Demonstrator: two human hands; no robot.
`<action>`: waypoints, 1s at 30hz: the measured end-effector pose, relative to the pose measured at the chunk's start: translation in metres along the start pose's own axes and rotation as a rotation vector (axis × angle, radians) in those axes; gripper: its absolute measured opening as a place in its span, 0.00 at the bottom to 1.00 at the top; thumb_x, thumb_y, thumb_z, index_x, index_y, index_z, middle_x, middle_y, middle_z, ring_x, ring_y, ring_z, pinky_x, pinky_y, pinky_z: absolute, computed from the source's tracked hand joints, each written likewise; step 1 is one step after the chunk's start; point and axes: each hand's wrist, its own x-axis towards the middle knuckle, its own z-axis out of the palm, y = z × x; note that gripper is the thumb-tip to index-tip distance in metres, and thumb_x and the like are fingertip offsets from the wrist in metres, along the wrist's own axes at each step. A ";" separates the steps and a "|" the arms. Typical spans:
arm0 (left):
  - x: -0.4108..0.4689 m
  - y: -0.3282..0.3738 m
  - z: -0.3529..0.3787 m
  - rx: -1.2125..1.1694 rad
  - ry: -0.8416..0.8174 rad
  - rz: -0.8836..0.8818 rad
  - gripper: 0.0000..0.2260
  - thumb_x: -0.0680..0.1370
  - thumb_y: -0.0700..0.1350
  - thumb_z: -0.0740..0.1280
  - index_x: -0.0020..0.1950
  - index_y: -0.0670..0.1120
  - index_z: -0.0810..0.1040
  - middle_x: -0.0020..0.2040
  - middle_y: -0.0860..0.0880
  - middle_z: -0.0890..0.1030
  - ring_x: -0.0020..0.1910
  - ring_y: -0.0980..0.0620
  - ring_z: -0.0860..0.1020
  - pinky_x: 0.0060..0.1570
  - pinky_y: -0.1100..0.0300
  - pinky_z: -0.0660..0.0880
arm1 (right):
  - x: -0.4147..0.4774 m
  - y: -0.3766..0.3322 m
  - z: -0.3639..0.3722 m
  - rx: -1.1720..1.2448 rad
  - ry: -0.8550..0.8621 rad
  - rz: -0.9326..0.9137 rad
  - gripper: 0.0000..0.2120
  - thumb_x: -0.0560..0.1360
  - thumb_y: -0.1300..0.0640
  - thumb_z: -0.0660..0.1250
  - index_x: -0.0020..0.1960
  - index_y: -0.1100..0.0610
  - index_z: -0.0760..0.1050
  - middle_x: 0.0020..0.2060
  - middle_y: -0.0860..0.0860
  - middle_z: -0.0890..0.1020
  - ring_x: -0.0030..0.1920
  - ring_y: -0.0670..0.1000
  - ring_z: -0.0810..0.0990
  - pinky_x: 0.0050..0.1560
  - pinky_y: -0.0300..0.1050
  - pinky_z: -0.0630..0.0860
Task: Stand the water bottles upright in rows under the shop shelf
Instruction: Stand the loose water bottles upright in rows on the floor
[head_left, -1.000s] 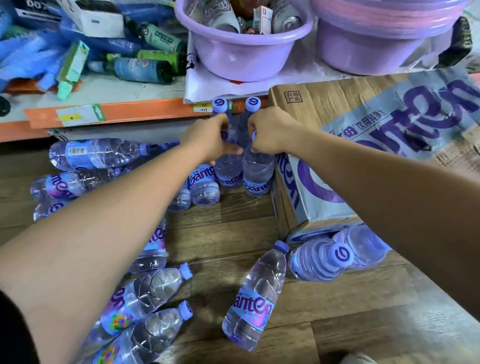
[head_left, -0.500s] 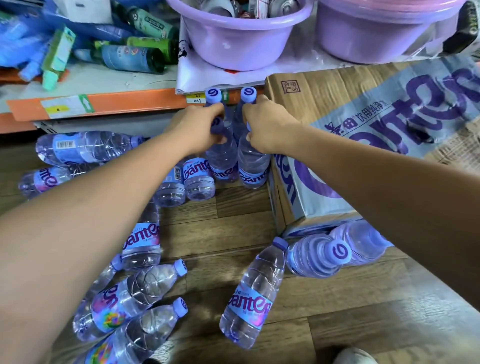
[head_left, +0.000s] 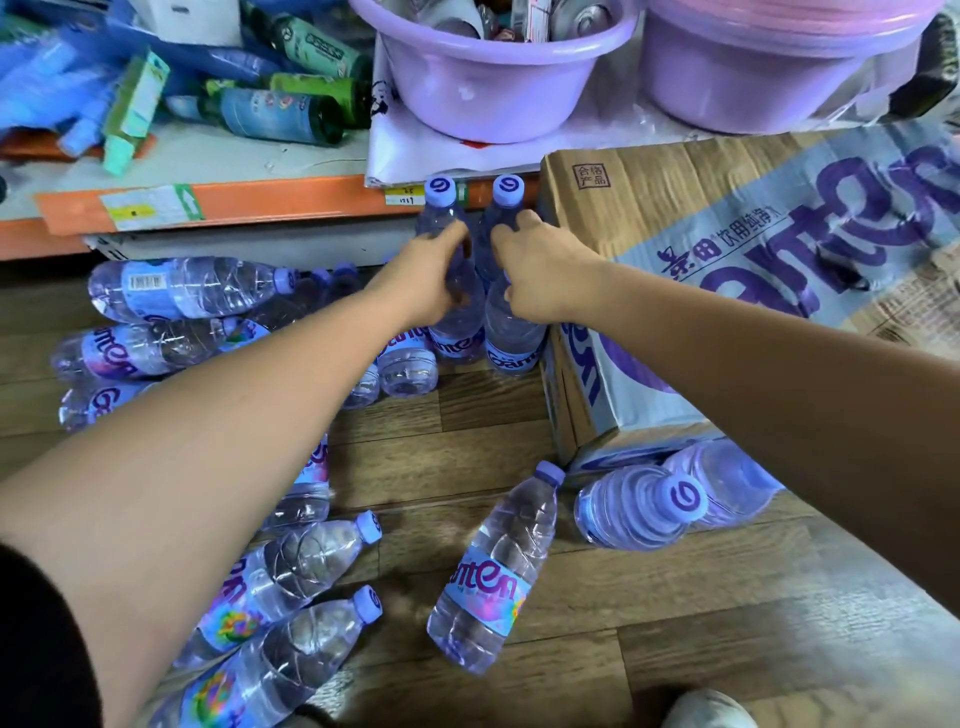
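Several clear water bottles with purple caps and purple labels are on the wooden floor. Two back bottles (head_left: 440, 205) (head_left: 506, 200) stand upright at the orange shelf edge (head_left: 291, 200). In front of them stand two more upright bottles; my left hand (head_left: 423, 278) grips the neck of the left one (head_left: 457, 332), and my right hand (head_left: 540, 270) grips the neck of the right one (head_left: 511, 338). Their caps are hidden by my hands. Other bottles lie flat: one in the middle (head_left: 493, 571), a heap at left (head_left: 176, 288), two near my left arm (head_left: 291, 566).
A cardboard carton (head_left: 727, 291) with purple print stands right of the upright bottles. Two more bottles (head_left: 639, 514) lie at its front. On the shelf above sit purple basins (head_left: 493, 78) and green bottles (head_left: 280, 111). A shoe tip (head_left: 706, 712) shows at the bottom.
Both hands have slid down from the tops of the front two bottles to their necks. The caps of the back two bottles now show fully above my hands.
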 end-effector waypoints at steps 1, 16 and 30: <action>0.001 0.000 0.000 0.036 -0.003 0.010 0.18 0.72 0.37 0.68 0.60 0.39 0.68 0.55 0.35 0.74 0.53 0.37 0.75 0.48 0.48 0.72 | 0.000 0.000 0.000 0.006 -0.013 -0.008 0.19 0.74 0.60 0.66 0.62 0.62 0.66 0.61 0.62 0.67 0.53 0.65 0.76 0.43 0.48 0.69; 0.021 -0.007 -0.008 0.233 -0.078 0.083 0.19 0.70 0.42 0.71 0.59 0.42 0.70 0.50 0.38 0.72 0.53 0.37 0.75 0.49 0.50 0.73 | 0.008 0.010 0.005 -0.009 0.102 -0.042 0.19 0.74 0.66 0.65 0.63 0.62 0.66 0.61 0.60 0.71 0.56 0.64 0.76 0.43 0.47 0.67; 0.010 -0.020 0.019 -0.431 -0.053 -0.189 0.23 0.63 0.41 0.78 0.55 0.48 0.76 0.46 0.54 0.77 0.46 0.56 0.74 0.36 0.72 0.69 | -0.002 0.001 0.006 -0.298 -0.004 -0.093 0.33 0.71 0.53 0.71 0.71 0.52 0.60 0.61 0.59 0.70 0.59 0.61 0.74 0.43 0.49 0.69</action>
